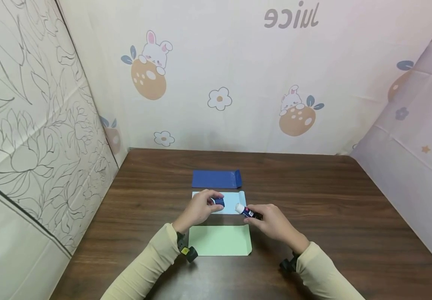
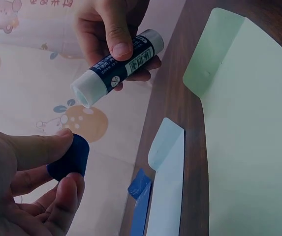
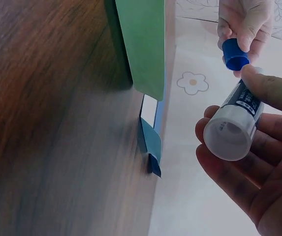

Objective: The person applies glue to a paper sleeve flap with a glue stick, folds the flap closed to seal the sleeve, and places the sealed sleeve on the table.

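Observation:
My left hand (image 1: 199, 207) pinches a dark blue glue stick cap (image 2: 71, 158) between thumb and fingers. In my right hand (image 1: 273, 222) I grip an uncapped glue stick (image 2: 127, 64) with a dark label and a white end pointing toward the cap. Cap and stick are apart, held above the light blue envelope (image 1: 232, 204). Nearer to me lies a light green envelope (image 1: 219, 241), its flap on the right side. Farther back is a dark blue envelope (image 1: 213, 179), also with its flap at the right.
All three envelopes lie in a column on the brown wooden table (image 1: 313, 187). A patterned curtain (image 1: 219, 62) hangs behind the table's far edge, with more patterned cloth (image 1: 418, 125) along the right.

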{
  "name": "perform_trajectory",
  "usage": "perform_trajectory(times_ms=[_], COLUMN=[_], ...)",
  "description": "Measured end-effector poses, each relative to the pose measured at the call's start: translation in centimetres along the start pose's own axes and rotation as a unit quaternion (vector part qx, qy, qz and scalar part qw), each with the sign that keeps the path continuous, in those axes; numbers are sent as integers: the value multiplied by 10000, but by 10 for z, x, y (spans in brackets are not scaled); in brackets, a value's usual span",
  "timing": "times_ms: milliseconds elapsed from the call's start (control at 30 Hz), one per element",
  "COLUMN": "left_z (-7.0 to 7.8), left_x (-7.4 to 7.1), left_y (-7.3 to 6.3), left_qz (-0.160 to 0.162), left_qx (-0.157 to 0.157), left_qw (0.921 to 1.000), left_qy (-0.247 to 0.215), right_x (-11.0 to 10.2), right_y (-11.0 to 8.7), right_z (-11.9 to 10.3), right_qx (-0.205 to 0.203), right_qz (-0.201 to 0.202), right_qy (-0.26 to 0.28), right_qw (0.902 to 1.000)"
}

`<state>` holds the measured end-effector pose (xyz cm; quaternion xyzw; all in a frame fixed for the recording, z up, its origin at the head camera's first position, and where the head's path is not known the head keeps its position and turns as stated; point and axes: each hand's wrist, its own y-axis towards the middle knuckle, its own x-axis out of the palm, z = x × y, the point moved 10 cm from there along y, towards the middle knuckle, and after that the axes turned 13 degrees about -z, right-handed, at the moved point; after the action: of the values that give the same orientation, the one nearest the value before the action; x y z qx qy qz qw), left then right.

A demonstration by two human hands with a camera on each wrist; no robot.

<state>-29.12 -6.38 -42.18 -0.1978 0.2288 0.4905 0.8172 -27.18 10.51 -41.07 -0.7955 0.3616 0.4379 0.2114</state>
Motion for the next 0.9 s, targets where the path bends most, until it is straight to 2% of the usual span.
perform_trajectory(times_ms=[400,667,900], left_z=[2,-4,0], left_x=[3,6,9], left_y=[5,18,31], left_qz=[-100,-208,-202], left_qx=[18,98,151], left_qw=[9999,9991,9995], left_qy=[-47,-349,-191], right_x=[-3,-4,-3], right_y=[-4,-5,-6], right_z=[4,4,3], right_qx=[167,102,50], right_qz=[-31,-16,-48], right_qy=[163,179,247], right_qw=[9997,9998,9997])
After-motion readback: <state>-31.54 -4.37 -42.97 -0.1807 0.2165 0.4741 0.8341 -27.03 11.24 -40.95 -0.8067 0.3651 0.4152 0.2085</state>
